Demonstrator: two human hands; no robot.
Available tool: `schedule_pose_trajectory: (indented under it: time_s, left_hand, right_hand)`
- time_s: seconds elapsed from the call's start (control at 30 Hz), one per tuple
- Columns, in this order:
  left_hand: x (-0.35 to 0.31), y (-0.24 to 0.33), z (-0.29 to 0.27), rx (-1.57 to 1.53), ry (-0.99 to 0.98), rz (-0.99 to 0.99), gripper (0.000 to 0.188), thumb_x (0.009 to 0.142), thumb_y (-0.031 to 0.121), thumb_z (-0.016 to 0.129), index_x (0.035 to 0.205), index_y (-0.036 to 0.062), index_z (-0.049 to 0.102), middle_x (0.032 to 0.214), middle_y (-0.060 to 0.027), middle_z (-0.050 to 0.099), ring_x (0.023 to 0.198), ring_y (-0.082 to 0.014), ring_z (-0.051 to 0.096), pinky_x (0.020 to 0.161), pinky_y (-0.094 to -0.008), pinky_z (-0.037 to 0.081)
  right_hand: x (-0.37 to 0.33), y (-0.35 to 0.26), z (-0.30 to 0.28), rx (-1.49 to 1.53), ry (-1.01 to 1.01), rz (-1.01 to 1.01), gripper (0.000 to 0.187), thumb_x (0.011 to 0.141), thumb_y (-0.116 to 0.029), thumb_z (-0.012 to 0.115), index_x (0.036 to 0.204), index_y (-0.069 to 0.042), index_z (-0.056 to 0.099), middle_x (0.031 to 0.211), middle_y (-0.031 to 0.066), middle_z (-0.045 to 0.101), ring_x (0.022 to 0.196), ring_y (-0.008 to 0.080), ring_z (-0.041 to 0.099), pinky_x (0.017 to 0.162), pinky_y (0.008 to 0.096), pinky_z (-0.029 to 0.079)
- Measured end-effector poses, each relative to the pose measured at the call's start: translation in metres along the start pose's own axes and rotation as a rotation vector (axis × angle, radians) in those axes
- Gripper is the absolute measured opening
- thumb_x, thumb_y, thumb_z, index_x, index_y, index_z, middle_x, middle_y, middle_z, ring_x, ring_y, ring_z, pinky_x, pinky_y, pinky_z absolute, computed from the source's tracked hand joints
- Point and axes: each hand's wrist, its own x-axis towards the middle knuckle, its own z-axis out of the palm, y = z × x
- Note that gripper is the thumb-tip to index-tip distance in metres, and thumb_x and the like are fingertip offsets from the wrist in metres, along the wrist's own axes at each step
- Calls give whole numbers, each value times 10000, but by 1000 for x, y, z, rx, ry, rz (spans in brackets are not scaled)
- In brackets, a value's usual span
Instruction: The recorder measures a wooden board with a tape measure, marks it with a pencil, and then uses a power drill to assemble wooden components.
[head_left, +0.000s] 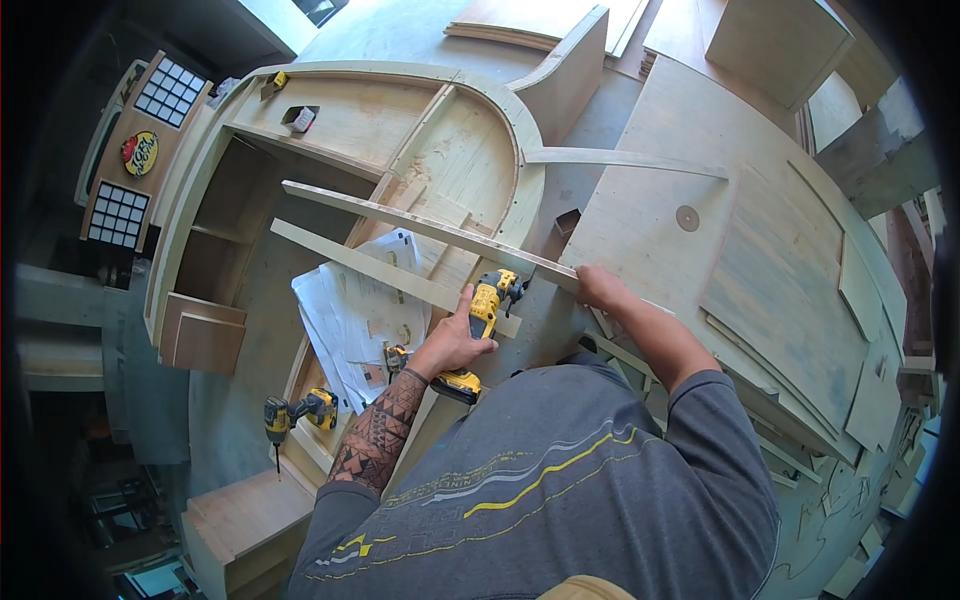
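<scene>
The strip [430,228], a long wood batten, lies across the curved plywood cabinet [350,130], pinned at its near end by the right hand [598,287] so it stays put, while the left hand [455,343] grips a yellow multi-tool [487,305] aimed at that end.

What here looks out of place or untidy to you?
The paper plan sheets lie loose and fanned out on the curved plywood cabinet, partly under a wood strip, amid the work. A second cordless drill lies on its side. The left hand grips a yellow power tool; the right hand steadies the long wood strip.
</scene>
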Motion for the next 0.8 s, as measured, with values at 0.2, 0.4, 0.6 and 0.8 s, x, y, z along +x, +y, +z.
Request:
schedule_pose_trajectory:
  time_s: [0.2, 0.4, 0.6, 0.8]
  left_hand:
    - [-1, 8, -6, 19, -21, -14, 1279, 856, 357, 838, 1738, 98, -52, 1201, -370, 724, 1115, -486, 745, 998, -474, 589]
    - [1, 15, -7, 46, -29, -29, 1291, 853, 352, 840, 1733, 90, -68, 1156, -351, 740, 1065, -464, 760, 960, -466, 602]
    - [5, 17, -7, 22, -63, -51, 1298, 845, 343, 846, 1729, 82, -69, 1132, -330, 747, 986, -407, 778, 876, -457, 622]
    - [18, -2, 7, 82, -27, -16, 1277, 855, 344, 860, 1737, 86, -26, 1069, -257, 757, 875, -348, 768, 800, -421, 616]
  right_hand:
    - [-3, -1, 1, -14, 37, -24, 385, 798, -143, 831, 1170, -70, 765, 1152, 214, 774, 1117, 402, 744, 951, 502, 612]
    - [-4, 0, -2, 12, 15, -41, 374, 798, -133, 829, 1159, -64, 756, 1034, 185, 788, 988, 348, 771, 865, 469, 629]
    - [0, 6, 0, 20, 16, -88, 353, 800, -105, 826, 1140, -54, 747, 893, 145, 802, 815, 275, 799, 732, 426, 650]
    - [10, 13, -1, 22, -36, -108, 361, 792, -119, 823, 1141, -55, 757, 888, 147, 799, 803, 278, 796, 728, 424, 650]
